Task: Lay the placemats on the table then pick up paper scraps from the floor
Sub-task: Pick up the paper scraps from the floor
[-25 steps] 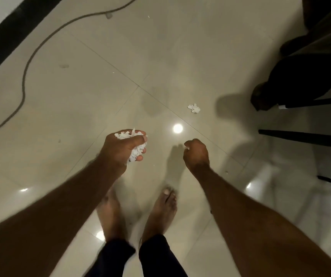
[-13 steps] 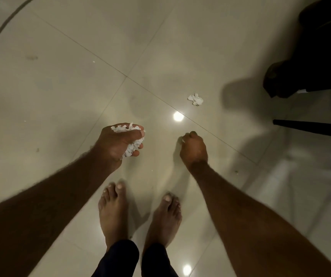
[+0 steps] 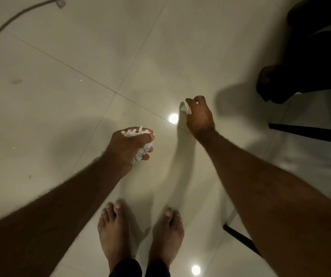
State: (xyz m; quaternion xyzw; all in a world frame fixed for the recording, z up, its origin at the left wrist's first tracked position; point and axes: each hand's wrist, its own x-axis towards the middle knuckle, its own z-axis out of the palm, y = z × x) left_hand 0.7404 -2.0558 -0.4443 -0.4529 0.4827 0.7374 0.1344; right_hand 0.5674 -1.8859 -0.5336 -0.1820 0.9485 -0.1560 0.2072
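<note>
Item: loose scrap (image 3: 186, 109), a small crumpled piece of white paper.
Location: down at the floor (image 3: 60, 120), just beside a bright ceiling-light reflection and ahead of the bare feet (image 3: 116, 226).
Right hand (image 3: 199, 114): reached down over the loose scrap, thumb and fingers curled in around it. The paper shows at the thumb side. I cannot tell whether it has left the tile.
Left hand (image 3: 129, 147): held at mid-height, fingers folded tight on a wad of scraps (image 3: 143, 151). White bits poke out above the thumb and below the fingers.
Weight: I judge the paper nearly weightless, so a draught or a quick swing of the arm could carry it off.
Stiffness: soft and crushable. Squeezing does no harm and packs it smaller.
Surface: the paper is dry and grippy, but the glossy tile beneath would let a flat piece slide away from a fingertip.
Where to take hold: I would pinch the raised crumple between thumb and forefinger, not scrape at an edge.
Risk: the left hand's wad looks near full, and opening those fingers to add more may shed pieces.
Remaining: a tiny pale fleck (image 3: 80, 80) lies well apart on the far tile.
Surroundings: a cable (image 3: 11, 19) at upper left, dark chair legs (image 3: 308, 132) at right.
Placemats: not in view.
</note>
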